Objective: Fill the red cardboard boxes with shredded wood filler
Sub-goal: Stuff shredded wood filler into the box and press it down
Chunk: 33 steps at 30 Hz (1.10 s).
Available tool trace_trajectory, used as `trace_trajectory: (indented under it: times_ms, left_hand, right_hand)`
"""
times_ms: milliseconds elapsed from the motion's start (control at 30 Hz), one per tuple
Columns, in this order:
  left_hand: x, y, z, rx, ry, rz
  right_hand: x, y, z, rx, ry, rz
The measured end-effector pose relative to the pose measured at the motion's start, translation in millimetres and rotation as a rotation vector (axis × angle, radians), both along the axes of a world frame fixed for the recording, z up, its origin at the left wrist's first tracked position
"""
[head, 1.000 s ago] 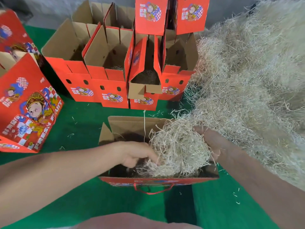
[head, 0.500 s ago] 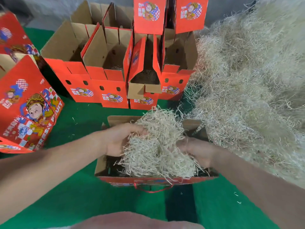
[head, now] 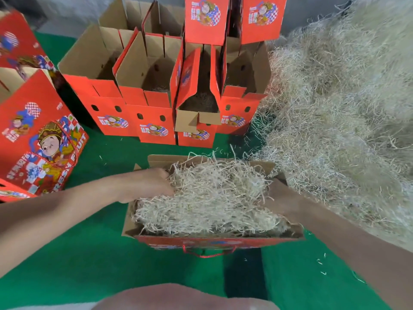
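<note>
The lifted wad now lies spread in the red box [head: 214, 241], left hand [head: 149, 186] and right hand [head: 280, 198] pressing it flat, fingers buried in shredded wood [head: 207, 198], their spread untellable.

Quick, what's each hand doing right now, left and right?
Left hand: pressed into the wood filler in the box; grip cannot be told.
Right hand: same, fingers hidden.

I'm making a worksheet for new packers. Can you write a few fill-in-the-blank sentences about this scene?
1. Both hands, left hand and right hand, press into the ____ in the near box.
2. The big pile of loose filler lies to the person's ____.
3. The floor cover under the boxes is ____.
4. The near box has a red ____ handle at its front.

Missing words: filler; right; green; cord
</note>
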<state>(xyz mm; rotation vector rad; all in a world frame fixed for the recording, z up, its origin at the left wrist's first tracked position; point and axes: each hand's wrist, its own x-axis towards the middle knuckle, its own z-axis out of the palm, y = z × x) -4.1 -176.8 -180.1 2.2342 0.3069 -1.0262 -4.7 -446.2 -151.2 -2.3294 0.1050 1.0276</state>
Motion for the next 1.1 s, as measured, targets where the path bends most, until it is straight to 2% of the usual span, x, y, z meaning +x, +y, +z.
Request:
trace_trajectory:
  times_ms: [100, 200, 267, 333, 433, 533, 667, 800, 867, 933, 1000, 1067, 1100]
  left_hand:
    - [-0.1, -8.9, 2.5, -0.162, 0.100, 0.033]
    - [-3.3, -27.1, 4.6, -0.421, 0.154, 0.251]
    - [-7.2, -42.4, 3.4, -0.511, 0.152, 0.308]
    - [-10.9, -53.1, 3.4, -0.525, 0.121, 0.345]
    - [-14.0, -48.0, 3.2, -0.442, 0.087, 0.345]
    - [-14.6, -30.3, 0.0, -0.354, 0.109, 0.271]
    - [-15.7, -22.8, 8.4, -0.152, 0.088, 0.095]
    - [-15.4, -14.8, 4.6, -0.029, 0.015, 0.018]
    - [-14.7, -13.3, 5.5, -0.104, 0.046, 0.038]
    - [-11.9, -13.8, 10.5, -0.358, 0.145, 0.160]
    - [-8.7, -19.7, 16.9, -0.589, 0.261, 0.291]
    - [-6.9, -29.1, 16.2, -0.603, 0.261, 0.356]
    - [-7.7, -36.8, 12.3, -0.515, 0.219, 0.367]
  right_hand:
    - [-4.6, 6.6, 6.8, 0.228, 0.149, -0.049]
    - [-3.8, 12.4, -4.7, 0.224, 0.227, -0.004]
    - [-6.6, 25.3, -14.6, 0.176, 0.183, 0.041]
    - [-10.0, 36.5, -22.4, 0.226, 0.120, 0.054]
    - [-9.0, 27.8, -17.5, 0.329, 0.040, 0.002]
    - [-5.5, 5.1, -5.7, 0.229, -0.027, 0.002]
    - [-7.2, -5.0, -2.5, 0.233, 0.012, -0.010]
    - [-9.4, -13.0, 2.7, 0.232, -0.053, -0.011]
    - [-9.0, -15.0, 2.3, 0.225, -0.063, 0.092]
    - [-8.8, -13.6, 1.1, 0.283, 0.011, 0.171]
    - [-6.1, -13.6, -1.1, 0.255, 0.112, 0.222]
    - [-0.9, -13.6, -4.6, 0.226, 0.177, 0.209]
    - [1.4, -9.7, -5.4, 0.239, 0.203, 0.147]
